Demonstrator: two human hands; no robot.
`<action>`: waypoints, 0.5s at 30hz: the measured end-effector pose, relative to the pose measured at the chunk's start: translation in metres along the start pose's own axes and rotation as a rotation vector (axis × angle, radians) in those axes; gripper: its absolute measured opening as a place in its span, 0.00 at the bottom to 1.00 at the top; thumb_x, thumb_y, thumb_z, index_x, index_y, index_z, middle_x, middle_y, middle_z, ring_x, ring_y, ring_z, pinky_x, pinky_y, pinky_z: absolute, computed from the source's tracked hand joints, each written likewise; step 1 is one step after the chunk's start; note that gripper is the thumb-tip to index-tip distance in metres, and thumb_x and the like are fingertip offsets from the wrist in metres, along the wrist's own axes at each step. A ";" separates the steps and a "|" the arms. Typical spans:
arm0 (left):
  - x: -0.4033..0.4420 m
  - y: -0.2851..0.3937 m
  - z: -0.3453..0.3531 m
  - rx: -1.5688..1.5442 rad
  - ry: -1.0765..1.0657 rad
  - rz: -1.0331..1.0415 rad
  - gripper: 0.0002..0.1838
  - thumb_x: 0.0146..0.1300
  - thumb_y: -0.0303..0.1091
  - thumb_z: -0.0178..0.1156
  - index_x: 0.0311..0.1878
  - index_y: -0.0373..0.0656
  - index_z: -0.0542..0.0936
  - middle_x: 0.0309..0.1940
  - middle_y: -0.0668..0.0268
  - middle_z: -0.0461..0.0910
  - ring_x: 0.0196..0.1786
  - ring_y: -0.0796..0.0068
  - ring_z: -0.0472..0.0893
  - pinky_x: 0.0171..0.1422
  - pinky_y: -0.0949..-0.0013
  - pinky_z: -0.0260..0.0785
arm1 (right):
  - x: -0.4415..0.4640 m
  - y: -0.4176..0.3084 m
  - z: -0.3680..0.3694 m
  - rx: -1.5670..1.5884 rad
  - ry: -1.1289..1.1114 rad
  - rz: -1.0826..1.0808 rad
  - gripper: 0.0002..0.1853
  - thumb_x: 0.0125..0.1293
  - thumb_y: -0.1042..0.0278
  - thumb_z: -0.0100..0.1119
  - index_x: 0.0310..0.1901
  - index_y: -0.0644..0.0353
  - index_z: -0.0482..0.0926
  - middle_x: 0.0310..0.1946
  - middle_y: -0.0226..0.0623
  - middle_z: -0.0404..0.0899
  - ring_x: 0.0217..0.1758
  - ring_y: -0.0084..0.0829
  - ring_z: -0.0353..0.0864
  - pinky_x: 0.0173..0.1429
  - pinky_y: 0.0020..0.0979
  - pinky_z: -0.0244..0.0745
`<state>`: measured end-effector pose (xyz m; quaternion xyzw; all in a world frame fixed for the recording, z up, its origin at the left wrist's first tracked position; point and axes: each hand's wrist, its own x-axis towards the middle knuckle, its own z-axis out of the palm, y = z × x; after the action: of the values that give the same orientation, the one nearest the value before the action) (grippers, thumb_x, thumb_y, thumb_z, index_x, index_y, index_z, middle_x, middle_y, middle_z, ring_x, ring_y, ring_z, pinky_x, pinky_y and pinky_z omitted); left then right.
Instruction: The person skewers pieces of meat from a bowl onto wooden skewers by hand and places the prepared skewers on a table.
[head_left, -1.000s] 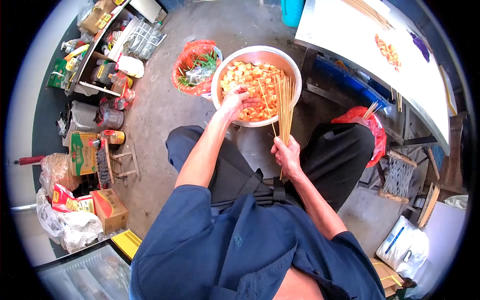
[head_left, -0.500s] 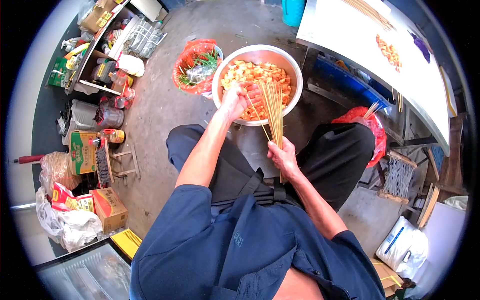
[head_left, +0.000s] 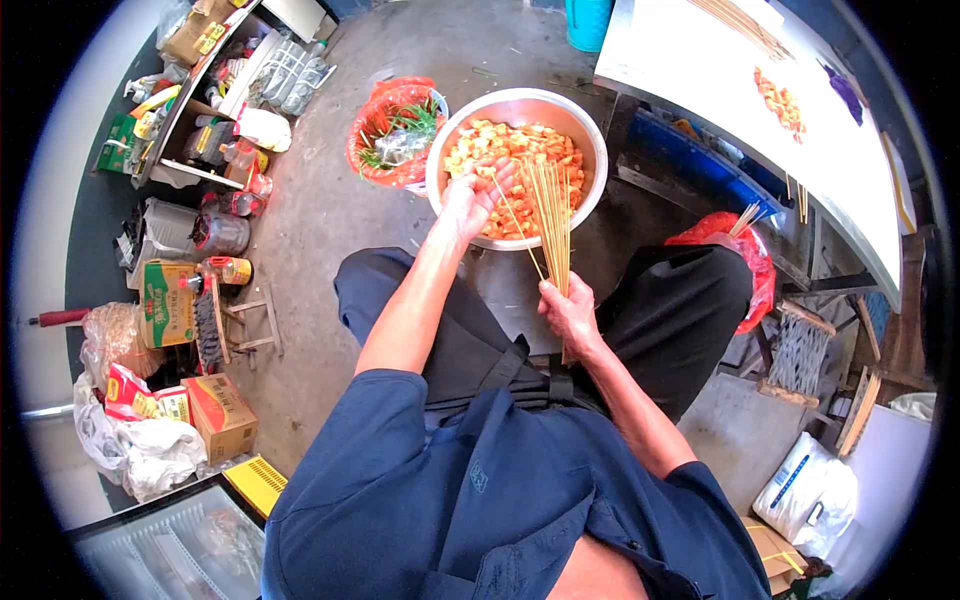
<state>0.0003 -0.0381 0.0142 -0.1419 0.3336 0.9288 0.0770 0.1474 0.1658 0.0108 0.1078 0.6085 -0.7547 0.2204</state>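
Observation:
My right hand is closed around the lower part of a fan-shaped bundle of thin bamboo skewers, which point up and away from me. One single skewer splits off to the left of the bundle, its far end at the fingers of my left hand. That hand is palm up with its fingers stretched out; whether it touches the skewer is hard to make out. Beneath both the skewers and my left fingers stands a wide metal basin with orange-coated chunks of food in it.
Left of the basin is a red-bagged bucket with green stalks. A white table at right bears more skewers and orange pieces. Under its edge sits a red bag with sticks. Shelves, boxes and bottles line the left wall.
The fingers of my left hand have tilted slightly upward and away from the bundle. My right hand keeps its hold on the skewers, nearly unmoved.

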 end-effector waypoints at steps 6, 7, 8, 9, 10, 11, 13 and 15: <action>0.005 -0.001 -0.004 -0.049 0.033 0.002 0.13 0.64 0.21 0.42 0.52 0.32 0.67 0.56 0.45 0.71 0.59 0.48 0.75 0.59 0.55 0.74 | 0.001 0.002 -0.001 0.004 -0.014 0.020 0.07 0.65 0.66 0.57 0.35 0.59 0.72 0.17 0.26 0.73 0.17 0.16 0.66 0.20 0.21 0.60; 0.006 -0.003 -0.004 -0.049 0.033 0.002 0.13 0.64 0.21 0.42 0.52 0.32 0.67 0.56 0.45 0.71 0.59 0.48 0.75 0.59 0.55 0.74 | 0.001 0.002 -0.001 -0.001 -0.004 0.014 0.07 0.65 0.66 0.57 0.35 0.59 0.72 0.17 0.26 0.72 0.16 0.16 0.65 0.20 0.21 0.60; 0.006 -0.004 -0.005 -0.022 0.006 0.004 0.14 0.64 0.21 0.44 0.53 0.32 0.67 0.55 0.46 0.72 0.58 0.49 0.76 0.58 0.56 0.75 | 0.000 0.002 -0.001 -0.006 0.007 0.009 0.07 0.65 0.66 0.57 0.35 0.59 0.72 0.17 0.25 0.72 0.16 0.16 0.65 0.20 0.21 0.60; 0.005 -0.005 -0.005 0.006 -0.020 0.006 0.14 0.65 0.21 0.45 0.53 0.32 0.67 0.54 0.47 0.73 0.57 0.50 0.76 0.57 0.56 0.75 | 0.000 0.002 -0.001 -0.005 0.007 0.009 0.07 0.65 0.66 0.57 0.35 0.59 0.72 0.17 0.25 0.72 0.16 0.16 0.65 0.20 0.21 0.60; 0.005 -0.006 -0.005 0.006 -0.020 0.006 0.14 0.65 0.21 0.45 0.53 0.32 0.67 0.54 0.47 0.73 0.57 0.50 0.76 0.57 0.56 0.75 | 0.001 0.001 -0.001 -0.004 0.017 0.006 0.07 0.65 0.66 0.57 0.35 0.58 0.72 0.17 0.25 0.72 0.16 0.16 0.65 0.20 0.21 0.60; 0.004 -0.008 -0.005 0.057 -0.015 -0.005 0.15 0.65 0.20 0.45 0.54 0.32 0.67 0.54 0.48 0.73 0.57 0.51 0.77 0.56 0.56 0.76 | 0.001 0.000 -0.002 -0.003 0.028 0.002 0.07 0.65 0.65 0.57 0.35 0.58 0.72 0.17 0.25 0.72 0.16 0.16 0.65 0.20 0.21 0.59; 0.001 -0.008 -0.003 0.108 -0.010 -0.018 0.15 0.65 0.20 0.46 0.55 0.32 0.66 0.53 0.49 0.74 0.56 0.51 0.77 0.56 0.57 0.76 | 0.000 -0.001 -0.001 0.006 0.032 0.009 0.07 0.65 0.65 0.57 0.35 0.58 0.72 0.17 0.25 0.72 0.16 0.15 0.64 0.19 0.21 0.59; -0.001 -0.008 -0.001 0.140 -0.003 -0.018 0.18 0.66 0.19 0.45 0.59 0.37 0.65 0.56 0.46 0.72 0.58 0.51 0.76 0.58 0.57 0.76 | 0.000 0.000 -0.002 0.016 0.025 0.044 0.07 0.65 0.65 0.57 0.35 0.58 0.72 0.17 0.25 0.72 0.16 0.15 0.64 0.18 0.21 0.58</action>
<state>0.0031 -0.0322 0.0088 -0.1375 0.3961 0.9028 0.0955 0.1471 0.1675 0.0108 0.1323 0.6027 -0.7530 0.2286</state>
